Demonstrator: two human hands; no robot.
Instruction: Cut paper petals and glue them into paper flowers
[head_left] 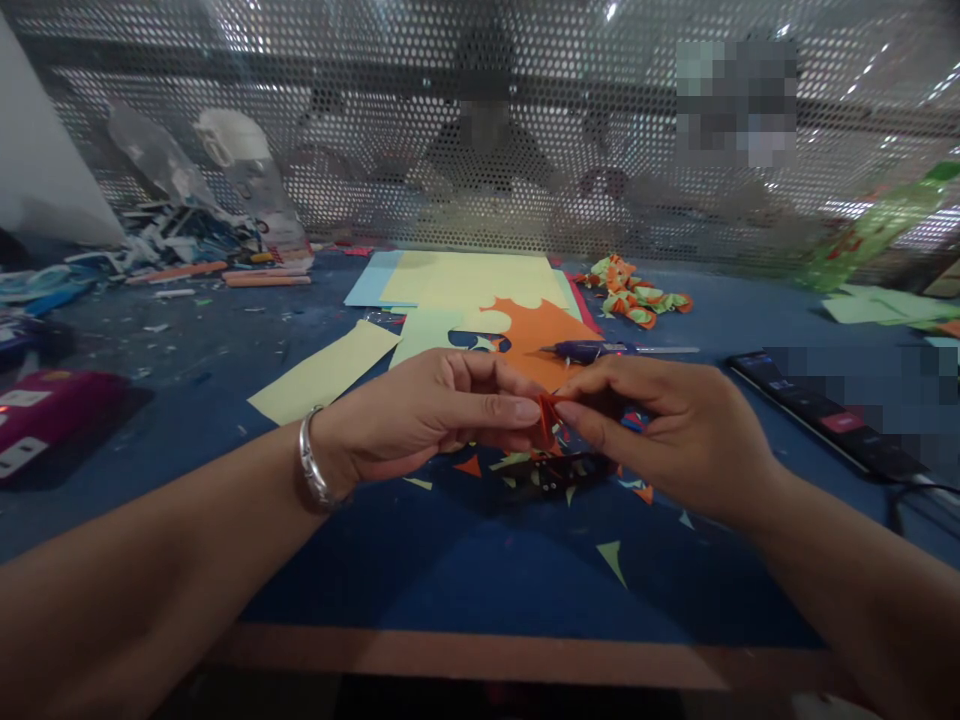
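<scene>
Between my two hands is a small folded piece of orange paper (548,418). My left hand (457,402), with a silver bracelet (313,462) at the wrist, pinches it between thumb and fingers. From the other side my right hand (660,415) pinches its upper right edge. Just beyond lies a cut orange sheet (536,340) with scalloped edges, and on it a dark blue pen-like tool (589,350) with a pointed tip. Below my hands a dark object (566,475), partly hidden, rests among paper scraps (613,562).
Yellow sheets (472,278) are stacked behind, with a yellow strip (322,375) at left. Orange-and-green paper pieces (630,290) sit back right. A phone (817,415) and green bottle (874,230) stand right; a purple power strip (56,420) and clear bottle (255,185) are left. Perforated metal panel (375,90) behind.
</scene>
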